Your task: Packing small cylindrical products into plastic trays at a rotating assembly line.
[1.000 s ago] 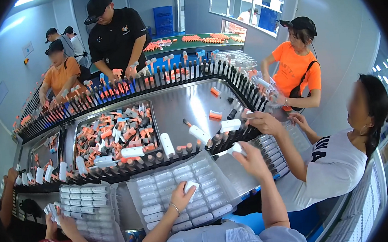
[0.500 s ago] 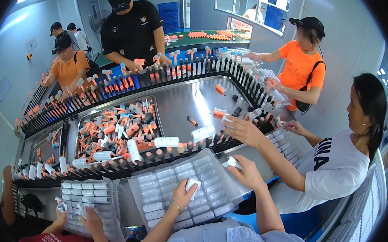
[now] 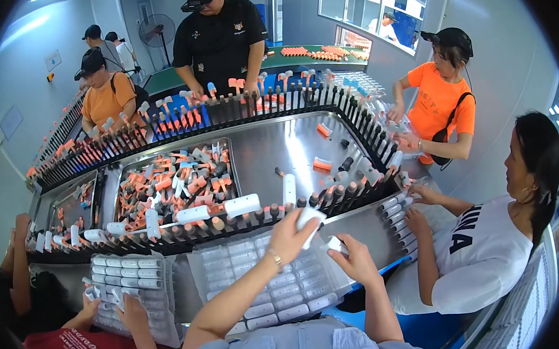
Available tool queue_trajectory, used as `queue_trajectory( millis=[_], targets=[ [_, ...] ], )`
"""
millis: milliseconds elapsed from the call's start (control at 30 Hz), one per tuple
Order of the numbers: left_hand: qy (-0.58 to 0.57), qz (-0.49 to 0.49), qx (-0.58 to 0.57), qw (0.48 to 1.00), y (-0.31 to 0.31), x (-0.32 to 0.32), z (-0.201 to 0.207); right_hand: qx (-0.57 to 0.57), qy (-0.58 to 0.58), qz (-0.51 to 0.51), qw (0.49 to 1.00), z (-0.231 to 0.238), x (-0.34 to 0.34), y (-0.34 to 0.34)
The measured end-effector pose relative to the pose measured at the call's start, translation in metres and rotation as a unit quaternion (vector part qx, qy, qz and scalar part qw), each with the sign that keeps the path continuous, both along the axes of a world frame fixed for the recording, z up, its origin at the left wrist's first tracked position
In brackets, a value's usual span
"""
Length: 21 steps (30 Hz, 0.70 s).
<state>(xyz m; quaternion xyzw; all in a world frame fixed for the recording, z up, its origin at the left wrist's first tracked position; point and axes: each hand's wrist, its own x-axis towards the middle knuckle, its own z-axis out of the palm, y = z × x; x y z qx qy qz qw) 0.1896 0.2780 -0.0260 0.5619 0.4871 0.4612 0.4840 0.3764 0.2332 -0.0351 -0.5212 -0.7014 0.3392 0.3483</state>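
Note:
Raised in front of the rack's near row, my left hand [image 3: 288, 240] grips a white plastic shell [image 3: 310, 227]. My right hand [image 3: 358, 261], just to its right and lower, has its fingers closed on a small white piece [image 3: 337, 245], whose exact kind is unclear. Beneath both hands lies a clear plastic tray [image 3: 208, 270] with rows of pockets, and white shells [image 3: 294, 312] fill its near rows. Beyond my hands, a line of black pegs [image 3: 218, 225] carries several white shells, among them a level one [image 3: 242, 205] and an upright one [image 3: 289, 189].
A metal pan [image 3: 232, 171] holds a heap of orange, grey and white parts [image 3: 176, 178]. At my left, a person in red handles white pieces over another tray [image 3: 130, 269]. To my right, a person in white [image 3: 485, 244] works close to my arm. More co-workers stand beyond the peg loop.
My left hand has lifted from the tray and moved right and away, toward the pegs. The shells on the pegs have shifted left. The right neighbour's arm has drawn back from the pegs.

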Motion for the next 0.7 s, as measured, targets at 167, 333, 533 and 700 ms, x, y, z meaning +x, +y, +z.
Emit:
queue_trajectory(
  millis=[167,333,533,700],
  targets=[
    [0.130,0.158,0.040,0.978,0.058,0.033,-0.017,0.011,0.001,-0.034,0.999,0.003,0.002,-0.004],
    [0.195,0.208,0.030,0.958,0.070,0.013,-0.015,0.112,-0.022,-0.125,0.986,0.000,0.016,0.018],
    [0.346,0.164,0.018,0.923,0.069,-0.020,-0.002,0.169,-0.073,-0.161,0.970,0.020,-0.017,0.089],
    [0.510,0.082,-0.069,0.853,0.073,-0.033,0.017,0.127,-0.271,-0.074,0.951,0.003,-0.062,0.144]
  ],
)
